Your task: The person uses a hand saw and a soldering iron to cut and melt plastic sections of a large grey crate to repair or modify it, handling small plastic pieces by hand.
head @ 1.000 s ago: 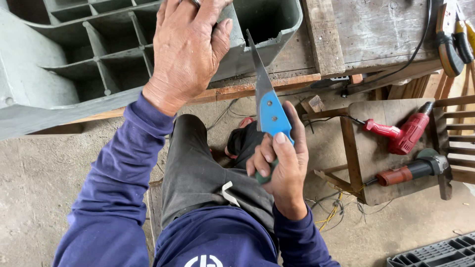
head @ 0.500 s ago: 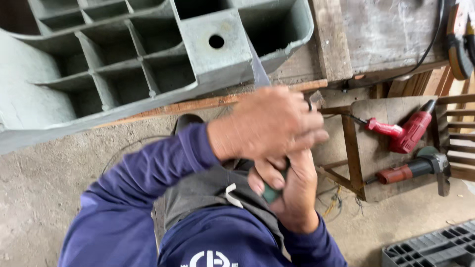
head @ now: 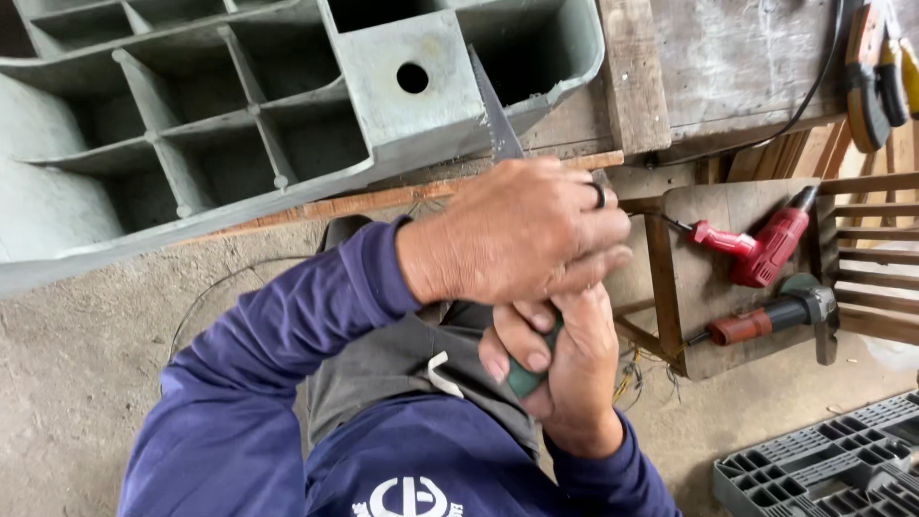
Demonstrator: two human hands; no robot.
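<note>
Two hands meet over the person's lap, just in front of the workbench's near edge. The right hand (head: 565,359) is closed tight around the dark green grip of a small handsaw (head: 493,115), whose toothed blade rises out from under the other hand and points up against the near wall of the grey-green moulded plastic piece (head: 191,144). The left hand (head: 522,235), a dark ring on one finger, lies across the saw's handle with its fingers curled over it, hiding the part where blade and handle join; how firmly it grips cannot be told.

That plastic piece, ribbed into open square cells with a flat block pierced by a round hole, lies along the near-left part of the wooden workbench (head: 728,67) and overhangs its edge. A wooden batten (head: 632,72) lies just right of it, running away from the near edge.

Right of the hands, lower down, a wooden stool (head: 699,278) carries a red power drill (head: 761,249) and, nearer the person, an angle grinder (head: 775,316) with a red body. Loose wires (head: 632,378) trail on the concrete floor beside the stool. A grey plastic crate (head: 823,464) shows at the lower right corner, and hand tools (head: 876,67) hang at the upper right.
</note>
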